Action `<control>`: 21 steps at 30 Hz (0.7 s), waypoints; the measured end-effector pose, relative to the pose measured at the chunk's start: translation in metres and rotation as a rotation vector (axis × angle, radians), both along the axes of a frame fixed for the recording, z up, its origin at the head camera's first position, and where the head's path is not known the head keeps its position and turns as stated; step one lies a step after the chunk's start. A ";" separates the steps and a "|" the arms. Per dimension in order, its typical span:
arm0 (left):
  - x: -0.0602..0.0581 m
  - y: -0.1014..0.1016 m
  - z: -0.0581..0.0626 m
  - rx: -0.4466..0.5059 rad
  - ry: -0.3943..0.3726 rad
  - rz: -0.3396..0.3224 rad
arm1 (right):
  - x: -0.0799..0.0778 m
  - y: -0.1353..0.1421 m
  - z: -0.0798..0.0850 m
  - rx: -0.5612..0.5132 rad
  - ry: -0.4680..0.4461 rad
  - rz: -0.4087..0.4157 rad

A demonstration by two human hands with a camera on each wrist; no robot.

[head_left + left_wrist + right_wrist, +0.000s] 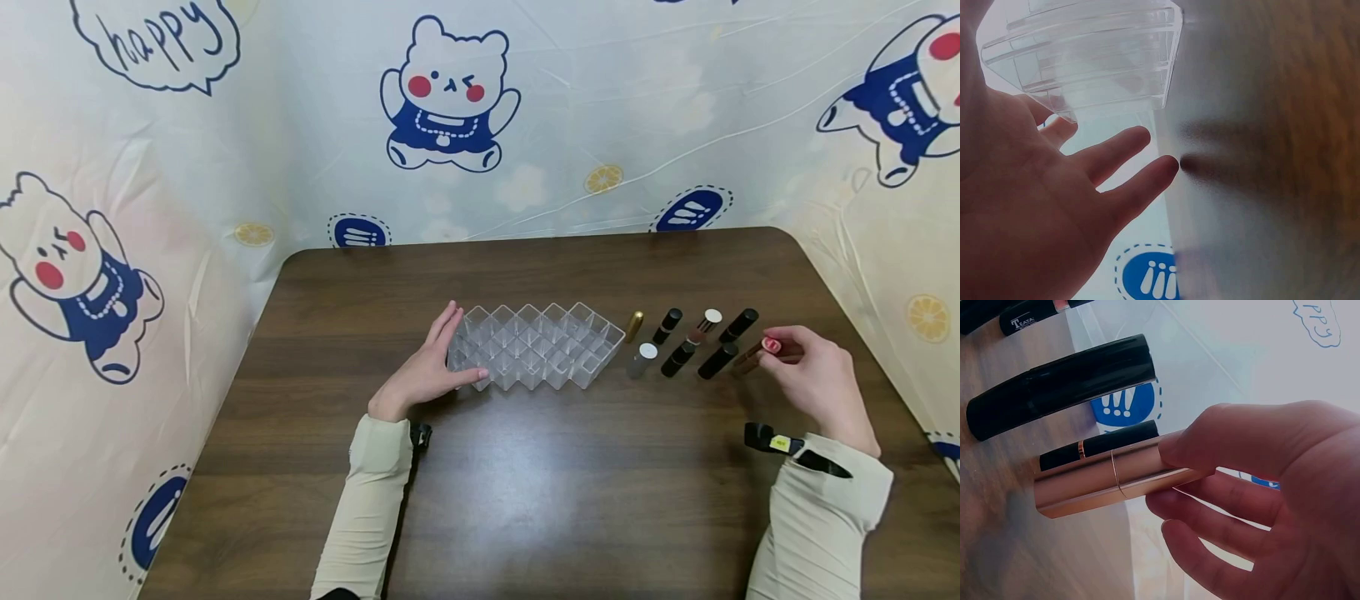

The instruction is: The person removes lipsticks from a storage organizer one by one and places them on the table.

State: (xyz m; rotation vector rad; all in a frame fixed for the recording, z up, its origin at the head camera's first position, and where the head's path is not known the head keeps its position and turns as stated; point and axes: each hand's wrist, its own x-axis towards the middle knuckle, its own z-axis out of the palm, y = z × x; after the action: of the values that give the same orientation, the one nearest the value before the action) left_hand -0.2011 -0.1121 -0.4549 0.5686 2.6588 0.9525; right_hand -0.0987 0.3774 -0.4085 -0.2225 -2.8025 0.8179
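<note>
My left hand (423,367) rests at the left end of a clear plastic lipstick organizer (536,346), its thumb along the front and its straight fingers reaching round the back corner. In the left wrist view, two straight fingers (1141,181) lie apart from the organizer (1104,56). At the right, my right hand (825,387) pinches the upper part of a rose-gold lipstick tube (1079,487) between thumb and fingers. Its red-and-white top (771,344) shows by the fingertips. Close beside it stands a black lipstick tube (717,361).
Several more upright cosmetic tubes stand between organizer and right hand: a gold tube (634,325), a white-topped tube (643,360), black tubes (667,325) and a pinkish tube with a white top (705,325). The brown wooden table (525,483) meets a printed cloth (585,108) behind.
</note>
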 end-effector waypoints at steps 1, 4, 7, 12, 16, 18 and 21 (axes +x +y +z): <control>0.000 0.000 0.000 -0.001 -0.002 0.002 | 0.000 0.000 0.000 0.002 0.000 0.001; 0.001 0.000 0.001 0.000 -0.004 0.003 | -0.001 0.001 -0.003 0.010 -0.007 0.007; 0.001 0.001 0.001 0.001 -0.006 0.001 | -0.002 0.002 -0.005 0.015 -0.021 0.012; 0.001 0.000 0.002 0.001 -0.009 -0.006 | -0.001 0.002 -0.006 0.026 -0.027 0.010; 0.001 0.000 0.002 0.001 -0.012 -0.007 | -0.001 0.003 -0.006 0.027 -0.022 0.009; 0.001 0.000 0.002 0.004 -0.011 -0.008 | -0.001 0.003 -0.007 0.029 -0.022 0.013; 0.000 0.000 0.002 0.006 -0.008 -0.010 | -0.002 0.004 -0.009 0.037 -0.022 0.019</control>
State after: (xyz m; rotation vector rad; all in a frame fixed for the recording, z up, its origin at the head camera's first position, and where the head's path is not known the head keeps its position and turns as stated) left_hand -0.2007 -0.1122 -0.4532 0.5782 2.6448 0.9581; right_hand -0.1008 0.3817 -0.4177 -0.2008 -2.8420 0.7720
